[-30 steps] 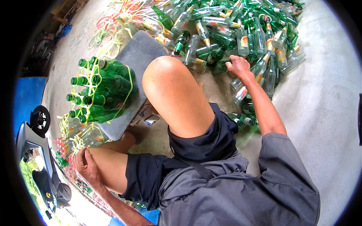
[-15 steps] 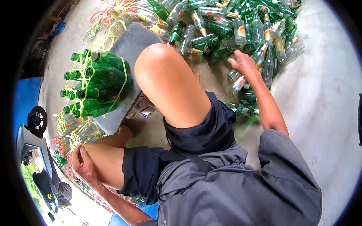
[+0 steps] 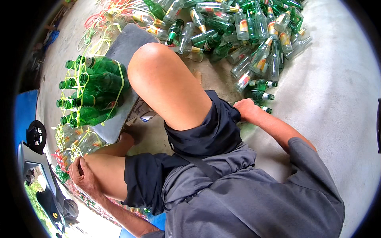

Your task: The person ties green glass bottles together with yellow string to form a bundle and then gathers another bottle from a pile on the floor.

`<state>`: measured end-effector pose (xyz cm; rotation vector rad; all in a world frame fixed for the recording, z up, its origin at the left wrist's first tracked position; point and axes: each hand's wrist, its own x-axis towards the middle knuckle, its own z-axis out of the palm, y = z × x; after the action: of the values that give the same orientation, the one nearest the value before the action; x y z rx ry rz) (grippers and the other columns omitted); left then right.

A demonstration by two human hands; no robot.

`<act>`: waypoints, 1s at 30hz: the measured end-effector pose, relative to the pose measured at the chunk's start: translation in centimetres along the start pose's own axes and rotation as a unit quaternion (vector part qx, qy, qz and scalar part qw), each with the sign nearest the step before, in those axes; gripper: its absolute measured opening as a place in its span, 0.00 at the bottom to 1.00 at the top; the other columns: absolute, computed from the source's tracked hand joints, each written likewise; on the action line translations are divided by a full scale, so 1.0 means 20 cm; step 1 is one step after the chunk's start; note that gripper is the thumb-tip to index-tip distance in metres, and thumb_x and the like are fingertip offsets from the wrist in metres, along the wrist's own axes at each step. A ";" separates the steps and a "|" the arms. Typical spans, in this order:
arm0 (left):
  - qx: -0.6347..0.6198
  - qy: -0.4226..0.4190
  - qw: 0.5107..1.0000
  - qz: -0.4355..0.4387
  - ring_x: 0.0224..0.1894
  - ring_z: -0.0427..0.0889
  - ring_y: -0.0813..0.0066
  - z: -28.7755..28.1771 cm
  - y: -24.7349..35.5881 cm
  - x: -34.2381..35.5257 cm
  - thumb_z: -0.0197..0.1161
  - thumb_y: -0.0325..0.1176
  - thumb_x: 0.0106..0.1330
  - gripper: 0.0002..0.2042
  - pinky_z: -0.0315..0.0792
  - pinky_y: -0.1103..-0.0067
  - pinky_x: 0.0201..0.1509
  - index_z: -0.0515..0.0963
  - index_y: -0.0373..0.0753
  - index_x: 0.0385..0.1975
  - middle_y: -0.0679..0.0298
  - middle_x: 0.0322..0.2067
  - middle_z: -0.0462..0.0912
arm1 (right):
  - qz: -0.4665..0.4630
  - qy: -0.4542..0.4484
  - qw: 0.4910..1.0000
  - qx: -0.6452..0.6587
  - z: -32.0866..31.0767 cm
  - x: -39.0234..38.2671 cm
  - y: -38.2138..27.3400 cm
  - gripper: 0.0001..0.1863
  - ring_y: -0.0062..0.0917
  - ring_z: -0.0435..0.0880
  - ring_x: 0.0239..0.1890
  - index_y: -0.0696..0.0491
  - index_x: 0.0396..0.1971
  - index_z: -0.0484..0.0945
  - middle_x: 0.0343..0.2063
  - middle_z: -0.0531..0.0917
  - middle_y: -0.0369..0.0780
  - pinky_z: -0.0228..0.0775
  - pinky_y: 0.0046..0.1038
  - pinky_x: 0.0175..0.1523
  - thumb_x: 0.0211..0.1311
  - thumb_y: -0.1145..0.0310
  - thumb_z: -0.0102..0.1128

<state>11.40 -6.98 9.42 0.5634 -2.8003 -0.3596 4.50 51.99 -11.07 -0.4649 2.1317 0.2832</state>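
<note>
My left hand (image 3: 84, 176) rests on my left knee, fingers loosely bent and apart, holding nothing. Beside my right thigh is my right hand (image 3: 246, 110), its fingers curled; the leg of my shorts partly covers them, and anything inside the grip is hidden. Just past that hand, several green bottles (image 3: 258, 95) lie on the floor with their necks pointing right. A bundle of green bottles (image 3: 99, 89), bound with yellow-green cord, lies on a dark grey board (image 3: 126, 45) to my left, necks facing left.
A large heap of loose clear and green bottles (image 3: 242, 29) covers the floor ahead. Red and yellow-green cords (image 3: 115, 16) lie tangled at its left. More corded clear bottles (image 3: 85, 141) sit below the board. A motorbike (image 3: 35, 166) stands at the far left.
My right hand has come back from the edge of the bottle heap to beside my right thigh. My left hand stays on the knee. The whole view has shifted slightly.
</note>
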 end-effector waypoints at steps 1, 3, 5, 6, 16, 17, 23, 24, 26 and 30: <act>0.000 0.001 1.000 0.007 0.49 0.83 0.63 -0.01 -0.02 0.00 0.64 0.33 0.75 0.10 0.75 0.71 0.59 0.85 0.35 0.48 0.58 0.45 0.87 | -0.001 0.015 1.000 -0.005 0.03 0.02 -0.01 0.14 0.36 0.92 0.46 0.51 0.40 0.91 0.40 0.92 0.42 0.85 0.38 0.46 0.55 0.62 0.70; -0.001 -0.001 1.000 0.012 0.49 0.83 0.62 0.02 -0.02 0.01 0.64 0.33 0.75 0.10 0.74 0.70 0.59 0.85 0.35 0.49 0.58 0.45 0.87 | -0.009 0.042 0.999 -0.013 0.04 0.01 0.02 0.10 0.37 0.93 0.43 0.50 0.36 0.91 0.37 0.92 0.43 0.85 0.38 0.44 0.54 0.67 0.67; 0.009 -0.004 1.000 0.001 0.49 0.82 0.62 0.02 -0.01 0.01 0.64 0.32 0.75 0.10 0.74 0.70 0.58 0.85 0.35 0.48 0.58 0.45 0.87 | -0.017 0.054 0.998 -0.011 0.01 -0.01 0.06 0.10 0.38 0.93 0.42 0.50 0.34 0.91 0.36 0.92 0.43 0.85 0.39 0.43 0.53 0.66 0.67; 0.006 -0.001 1.000 0.003 0.49 0.82 0.62 0.02 -0.01 0.01 0.64 0.32 0.75 0.10 0.74 0.70 0.58 0.85 0.35 0.48 0.58 0.45 0.87 | -0.017 0.077 0.997 0.001 -0.04 -0.02 0.07 0.09 0.40 0.93 0.40 0.51 0.32 0.91 0.34 0.92 0.44 0.85 0.40 0.43 0.53 0.66 0.67; -0.006 0.009 1.000 0.009 0.49 0.81 0.62 0.02 0.01 0.00 0.64 0.31 0.74 0.09 0.74 0.69 0.57 0.85 0.36 0.47 0.58 0.44 0.86 | 0.030 0.250 0.964 0.085 -0.38 0.13 0.13 0.10 0.48 0.91 0.36 0.55 0.28 0.88 0.29 0.89 0.51 0.83 0.47 0.43 0.57 0.66 0.61; -0.002 0.010 1.000 0.014 0.49 0.81 0.61 0.01 0.01 0.01 0.64 0.31 0.74 0.08 0.74 0.69 0.57 0.85 0.36 0.46 0.58 0.44 0.86 | 0.020 0.282 0.955 0.091 -0.40 0.16 0.14 0.10 0.49 0.90 0.35 0.55 0.27 0.86 0.28 0.88 0.51 0.82 0.49 0.42 0.59 0.65 0.60; 0.011 0.005 1.000 0.022 0.47 0.82 0.60 0.01 0.00 0.01 0.65 0.31 0.73 0.08 0.74 0.68 0.56 0.85 0.36 0.46 0.58 0.43 0.86 | 0.034 0.354 0.928 0.109 -0.60 0.35 0.18 0.11 0.49 0.90 0.37 0.55 0.29 0.87 0.32 0.88 0.53 0.82 0.48 0.44 0.59 0.65 0.60; 0.008 0.008 1.000 0.025 0.47 0.82 0.60 0.01 -0.01 0.01 0.65 0.30 0.73 0.08 0.74 0.68 0.55 0.85 0.36 0.46 0.58 0.43 0.86 | 0.038 0.349 0.930 0.110 -0.64 0.37 0.19 0.11 0.48 0.90 0.38 0.55 0.30 0.88 0.32 0.89 0.52 0.82 0.48 0.45 0.59 0.64 0.61; 0.002 0.013 0.999 0.033 0.46 0.82 0.60 0.02 -0.01 0.01 0.65 0.30 0.73 0.08 0.75 0.68 0.55 0.85 0.36 0.46 0.57 0.42 0.86 | 0.043 0.353 0.928 0.110 -0.69 0.42 0.20 0.11 0.48 0.90 0.38 0.55 0.30 0.88 0.32 0.89 0.52 0.82 0.47 0.45 0.59 0.64 0.62; -0.010 0.013 0.999 0.033 0.46 0.81 0.60 0.02 0.00 0.01 0.64 0.29 0.73 0.07 0.75 0.68 0.54 0.84 0.35 0.45 0.57 0.41 0.85 | 0.054 0.352 0.929 0.097 -0.76 0.50 0.22 0.11 0.47 0.91 0.40 0.54 0.32 0.89 0.34 0.90 0.50 0.83 0.46 0.46 0.60 0.63 0.62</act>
<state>11.06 -6.97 9.20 0.4671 -2.7785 -0.3637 -13.89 48.12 -10.68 -0.3643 2.8586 -0.0551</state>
